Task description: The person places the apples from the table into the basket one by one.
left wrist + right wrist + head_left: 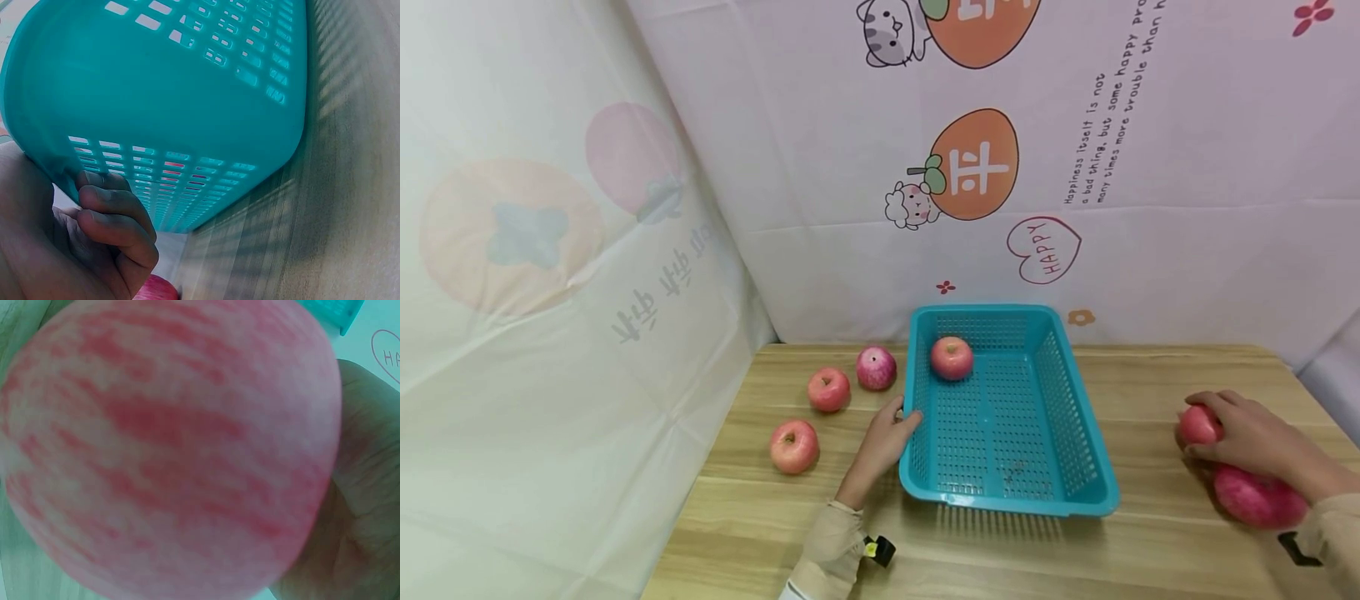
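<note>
My left hand [883,437] grips the left rim of a turquoise plastic basket [1092,467], thumb over the edge. In the left wrist view, the curled fingers [119,219] lie against the basket's perforated outer wall [156,87]. One red apple [952,358] sits inside, at the back left corner. Off to the right, my right hand [1255,433] holds a red apple [1199,425] between thumb and fingers. Beneath that wrist lies deep-pink round fruit [1258,497]. A pink-streaked fruit [169,450] fills much of the right wrist view, with part of the palm [369,475] beside it.
Left of the basket, two red apples [793,447] and a purple-pink round fruit with a pale top [876,368] stand on the wooden table [737,533]. A printed white cloth [820,275] hangs behind the table, and another cloth [550,417] on the left.
</note>
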### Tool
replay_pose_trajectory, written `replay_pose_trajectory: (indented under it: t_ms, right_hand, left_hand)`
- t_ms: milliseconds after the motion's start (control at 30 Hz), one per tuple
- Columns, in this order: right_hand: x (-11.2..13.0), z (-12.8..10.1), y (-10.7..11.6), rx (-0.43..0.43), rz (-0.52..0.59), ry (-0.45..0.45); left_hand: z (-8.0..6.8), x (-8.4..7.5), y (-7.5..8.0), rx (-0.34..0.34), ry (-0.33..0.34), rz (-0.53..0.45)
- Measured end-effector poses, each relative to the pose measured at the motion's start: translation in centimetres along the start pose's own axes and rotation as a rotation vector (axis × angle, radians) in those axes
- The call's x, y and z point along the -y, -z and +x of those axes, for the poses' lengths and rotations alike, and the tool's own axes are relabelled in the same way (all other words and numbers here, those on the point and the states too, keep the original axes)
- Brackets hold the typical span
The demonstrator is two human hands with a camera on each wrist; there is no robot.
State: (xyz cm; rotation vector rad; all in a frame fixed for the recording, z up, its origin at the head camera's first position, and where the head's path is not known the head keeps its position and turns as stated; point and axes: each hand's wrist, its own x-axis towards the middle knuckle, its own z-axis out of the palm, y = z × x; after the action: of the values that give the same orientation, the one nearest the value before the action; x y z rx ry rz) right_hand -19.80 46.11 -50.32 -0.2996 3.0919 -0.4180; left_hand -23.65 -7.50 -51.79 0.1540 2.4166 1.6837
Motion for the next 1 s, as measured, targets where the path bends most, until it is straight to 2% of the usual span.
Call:
replay_pose_trajectory:
  t_ms: [367,667,1000]
  right_hand:
    - [0.0,0.2,0.7,0.025,-0.033,-0.019]
    - [0.8,0.4,1.4,0.024,-0.018,-0.015]
    - [1.8,1.5,2.2,-0.071,-0.049,0.059]
  left_hand:
    - [0.0,0.0,0.0,0.002,-0.012,-0.007]
    - [-0.1,0.0,0.0,0.002,-0.004,0.004]
    - [-0.2,-0.3,0.0,-0.005,0.002,0.007]
